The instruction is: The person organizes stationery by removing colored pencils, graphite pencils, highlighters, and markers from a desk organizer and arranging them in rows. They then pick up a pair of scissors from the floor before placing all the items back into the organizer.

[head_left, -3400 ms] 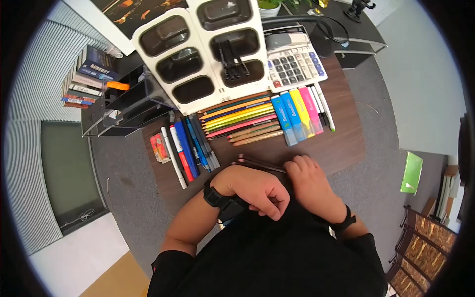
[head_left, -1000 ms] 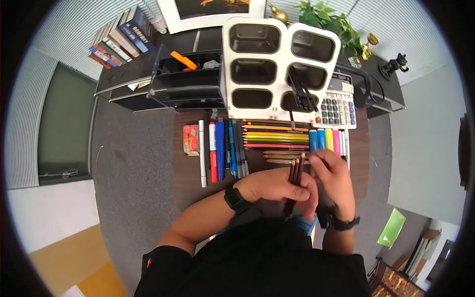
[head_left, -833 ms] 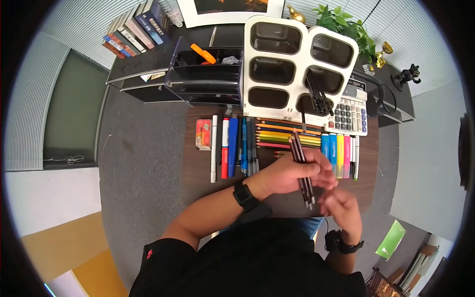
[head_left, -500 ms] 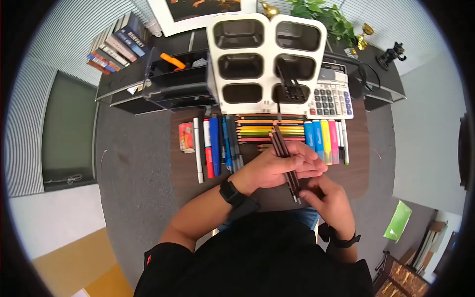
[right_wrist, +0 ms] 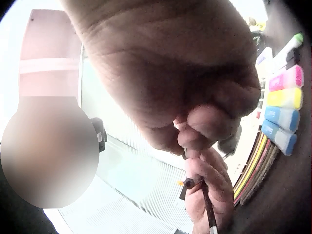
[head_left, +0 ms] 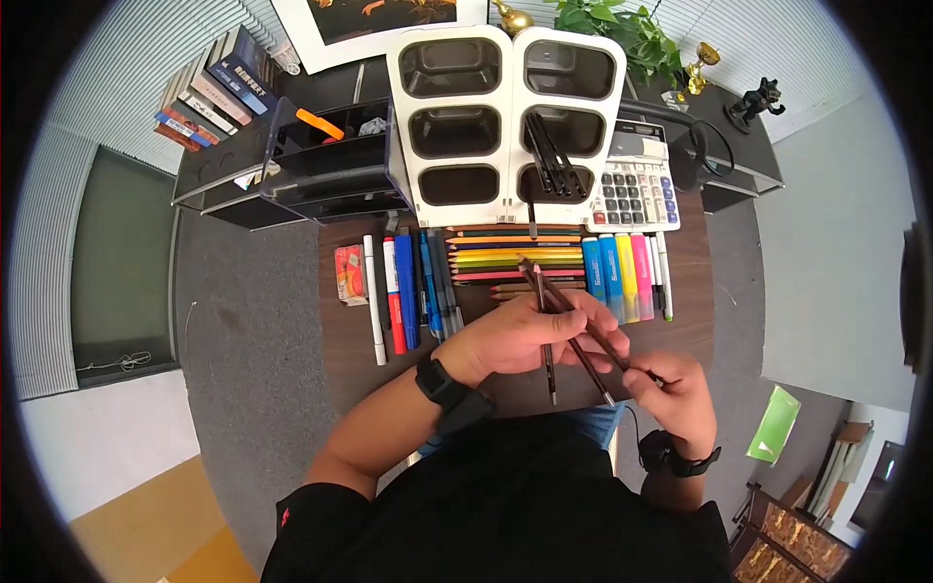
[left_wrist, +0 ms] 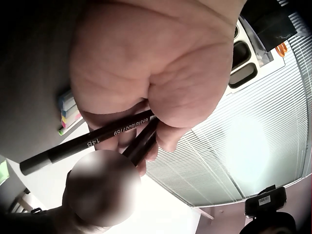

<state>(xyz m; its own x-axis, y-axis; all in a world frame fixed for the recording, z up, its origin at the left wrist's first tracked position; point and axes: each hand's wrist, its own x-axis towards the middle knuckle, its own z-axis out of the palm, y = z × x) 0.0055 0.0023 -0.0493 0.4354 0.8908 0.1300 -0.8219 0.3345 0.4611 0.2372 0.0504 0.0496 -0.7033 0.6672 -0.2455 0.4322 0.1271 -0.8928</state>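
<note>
Over the table's near edge, my left hand (head_left: 525, 335) holds several dark pencils (head_left: 588, 363), the thumb across them and the other fingers behind. They fan apart at their lower ends, with tips toward the row of coloured pencils. My right hand (head_left: 677, 396) pinches the lower end of the rightmost dark pencil (head_left: 612, 348) between thumb and fingers. In the left wrist view, one pencil (left_wrist: 97, 140) bears the mark 14B. The right wrist view shows my curled right fingers (right_wrist: 207, 124) close to the left hand (right_wrist: 212, 195).
Coloured pencils (head_left: 515, 255) lie in a row, with highlighters (head_left: 619, 277) to their right. Markers and pens (head_left: 404, 291) and a small red box (head_left: 350, 273) lie left. Behind stand a white organizer (head_left: 506, 126) with black pencils (head_left: 552, 160), a calculator (head_left: 634, 194) and a clear drawer unit (head_left: 330, 175).
The left hand has lifted the dark pencils from the table's front. Held close together half a second ago, they now spread apart. The right hand has come to pinch one by its end.
</note>
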